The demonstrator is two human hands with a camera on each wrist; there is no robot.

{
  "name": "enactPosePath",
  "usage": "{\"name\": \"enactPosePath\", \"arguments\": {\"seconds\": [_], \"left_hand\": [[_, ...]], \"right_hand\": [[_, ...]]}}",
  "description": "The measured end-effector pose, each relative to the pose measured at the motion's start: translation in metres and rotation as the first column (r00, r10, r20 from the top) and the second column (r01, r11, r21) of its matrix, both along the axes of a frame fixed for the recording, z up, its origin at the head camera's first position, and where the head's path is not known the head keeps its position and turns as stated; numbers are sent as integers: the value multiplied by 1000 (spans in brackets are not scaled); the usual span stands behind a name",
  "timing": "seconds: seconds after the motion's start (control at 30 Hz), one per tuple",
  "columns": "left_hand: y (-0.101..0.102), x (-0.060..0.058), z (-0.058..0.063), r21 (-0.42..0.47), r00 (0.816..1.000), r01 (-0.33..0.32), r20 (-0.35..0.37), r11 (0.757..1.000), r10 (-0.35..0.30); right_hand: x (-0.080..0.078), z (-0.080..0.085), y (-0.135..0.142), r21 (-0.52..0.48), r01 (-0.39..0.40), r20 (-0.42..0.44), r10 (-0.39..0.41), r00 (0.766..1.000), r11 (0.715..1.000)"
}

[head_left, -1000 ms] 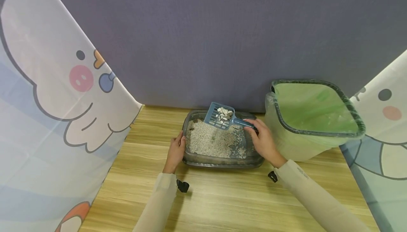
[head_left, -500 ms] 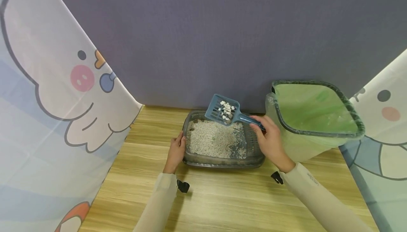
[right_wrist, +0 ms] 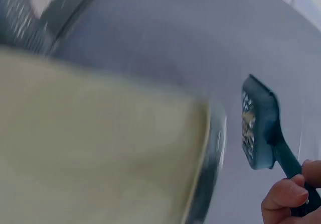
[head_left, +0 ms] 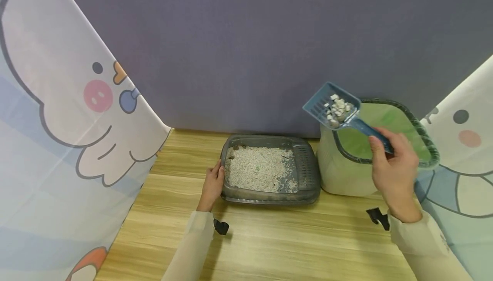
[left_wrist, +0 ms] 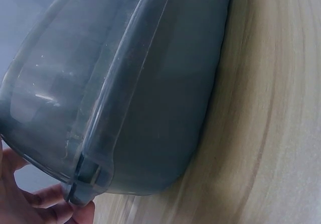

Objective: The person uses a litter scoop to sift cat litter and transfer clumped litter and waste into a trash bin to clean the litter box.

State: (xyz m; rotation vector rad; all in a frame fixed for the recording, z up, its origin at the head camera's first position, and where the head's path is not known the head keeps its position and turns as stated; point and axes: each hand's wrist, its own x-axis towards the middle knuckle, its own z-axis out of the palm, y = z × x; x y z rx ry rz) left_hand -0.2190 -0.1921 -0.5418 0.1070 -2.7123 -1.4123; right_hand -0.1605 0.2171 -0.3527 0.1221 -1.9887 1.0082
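Note:
In the head view my right hand [head_left: 396, 174] grips the handle of a blue slotted litter scoop [head_left: 362, 127], held up over the left rim of the lined bin [head_left: 385, 161]. Pale clumps [head_left: 339, 109] of litter lie in the scoop's head. The right wrist view shows the scoop [right_wrist: 263, 128] from underneath, fingers curled round its handle. My left hand [head_left: 212, 186] holds the left edge of a grey litter box [head_left: 269, 198]; the left wrist view has its fingers [left_wrist: 47, 196] pinching the box's rim [left_wrist: 95, 169]. Pale litter [head_left: 258, 169] fills much of the box, with brown lumps at its back left corner.
The bin has a dark rim and a pale green liner bag, and stands just right of the box. Both rest on a wood-grain table [head_left: 269, 242]. A grey wall [head_left: 231, 49] rises behind, with cartoon-printed cloth [head_left: 57, 114] on the left and right.
My right hand has carried the loaded scoop up and to the right, from above the litter box to the bin's rim. The left hand stays on the box's left edge.

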Motion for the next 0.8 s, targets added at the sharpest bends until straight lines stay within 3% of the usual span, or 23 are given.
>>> {"name": "enactPosePath", "arguments": {"seconds": [0.2, 0.33, 0.5, 0.63, 0.8], "left_hand": [[-1, 1, 1, -5, 1000, 2, -7, 1000, -2], [-2, 2, 0, -9, 1000, 6, -1, 1000, -6], [-2, 2, -2, -1, 1000, 11, 3, 1000, -11], [-2, 2, -3, -3, 1000, 10, 13, 1000, -9], [-1, -1, -3, -5, 1000, 11, 13, 1000, -11]], "right_hand": [[2, -3, 47, -35, 221, -80, -223, 971, 975], [7, -14, 66, -23, 311, -100, -311, 945, 950], [9, -20, 73, -61, 324, -169, -330, 929, 944], [11, -19, 72, -63, 343, -158, -349, 924, 937], [16, -15, 63, -115, 295, -107, -307, 946, 948]]}}
